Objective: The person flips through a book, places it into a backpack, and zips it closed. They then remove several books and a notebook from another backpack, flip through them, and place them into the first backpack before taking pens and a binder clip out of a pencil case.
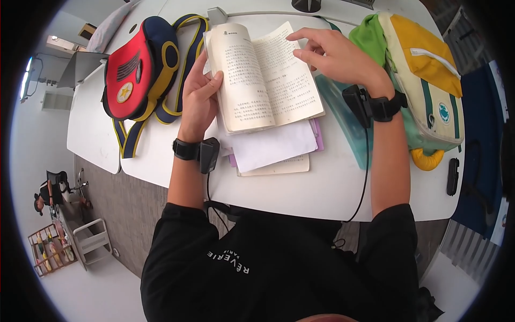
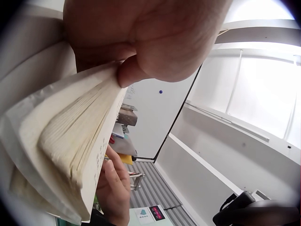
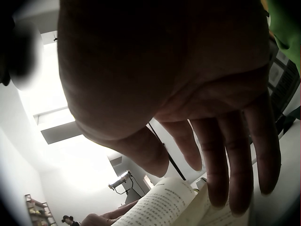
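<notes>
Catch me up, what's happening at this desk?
A person sits at a white table with an open book. The left hand grips the book's left edge, thumb on the page. The right hand rests straight fingers on the right-hand page. Loose papers lie under the book. A red bag lies to the left, a yellow-green backpack to the right.

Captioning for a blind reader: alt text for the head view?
A person's left hand holds an open book on a white table, while the right hand touches its right page. A red bag lies left, a yellow-green bag right.
</notes>
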A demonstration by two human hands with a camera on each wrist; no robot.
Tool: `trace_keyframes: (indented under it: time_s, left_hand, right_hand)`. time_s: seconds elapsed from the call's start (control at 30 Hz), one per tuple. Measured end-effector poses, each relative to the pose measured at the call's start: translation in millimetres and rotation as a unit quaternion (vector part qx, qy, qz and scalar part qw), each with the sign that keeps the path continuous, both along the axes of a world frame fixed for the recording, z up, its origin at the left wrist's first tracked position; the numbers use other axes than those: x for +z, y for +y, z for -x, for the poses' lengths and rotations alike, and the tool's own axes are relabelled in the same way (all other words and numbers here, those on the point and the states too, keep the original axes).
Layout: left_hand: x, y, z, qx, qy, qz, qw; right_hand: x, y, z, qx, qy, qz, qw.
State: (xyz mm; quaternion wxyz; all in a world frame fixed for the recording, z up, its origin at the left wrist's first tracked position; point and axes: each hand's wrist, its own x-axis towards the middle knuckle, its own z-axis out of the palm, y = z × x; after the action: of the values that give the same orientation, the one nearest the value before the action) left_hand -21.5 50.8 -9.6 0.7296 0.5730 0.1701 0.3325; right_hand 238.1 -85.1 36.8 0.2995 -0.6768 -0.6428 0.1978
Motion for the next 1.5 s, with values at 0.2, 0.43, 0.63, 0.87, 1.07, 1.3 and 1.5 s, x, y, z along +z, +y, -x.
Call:
trace_keyframes:
  time_s: [0.2, 0.43, 0.63, 0.87, 1.07, 1.3, 1.5]
  left_hand:
    - [-9, 6, 2, 0.020, 0.000, 0.014, 1.000]
    - [-7, 6, 2, 0.006, -0.008, 0.013, 1.000]
    - [0, 1, 0, -0.018, 0.000, 0.003, 1.000]
    - [0, -1, 0, -0.008, 0.000, 0.008, 1.000]
    - [-8, 7, 4, -0.002, -0.004, 0.005, 1.000]
    - [-6, 4, 2, -0.005, -0.003, 0.012, 1.000]
    - [2, 0, 0, -0.016, 0.001, 0.004, 1.000]
  right_hand:
    - [2, 1, 0, 0.006, -0.007, -0.001, 1.000]
    - [5, 0, 0, 0.002, 0.001, 0.007, 1.000]
    - [2, -3, -1, -0.006, 0.008, -0.008, 1.000]
    - [2, 0, 0, -0.002, 0.000, -0.011, 1.000]
    - [-1, 2, -6, 0.007, 0.007, -0.007, 1.000]
    - [0, -2, -1, -0.021, 0.028, -0.017, 0.999]
    - [5, -3, 1, -0.005, 0.005, 0.002, 1.000]
